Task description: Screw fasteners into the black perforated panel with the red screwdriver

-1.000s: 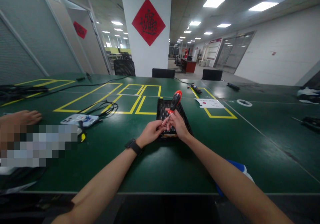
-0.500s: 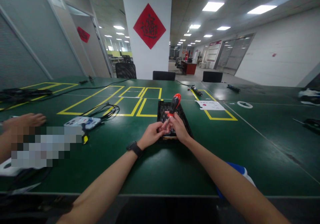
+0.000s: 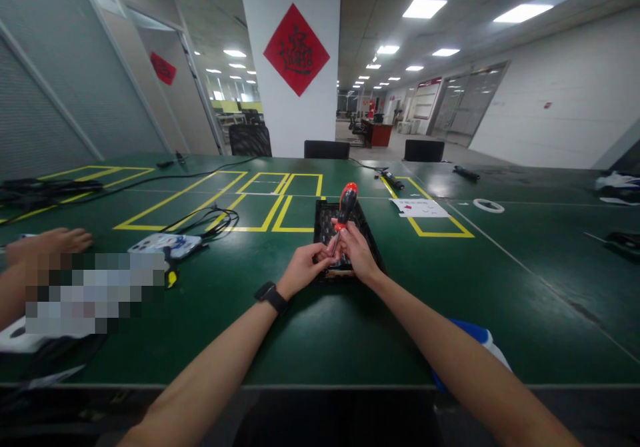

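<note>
A screwdriver with a red and black handle stands tilted, handle up, over a black tray-like case on the green table. My right hand is closed around its lower end, where handle meets shaft. Close beside it, the fingers of my left hand pinch together near the tip of the shaft. Whether they grip the shaft or some small piece there is too small to make out. Both hands hover over the case's near part and cover some of its inside.
Another person's hand rests on the table at the left, near a phone and black cables. A paper sheet, a white tape ring and yellow tape outlines lie to the right. A blue and white object sits under my right forearm.
The screwdriver's handle has tipped slightly to the left and the view has shifted a little. Both hands keep nearly the same place over the case.
</note>
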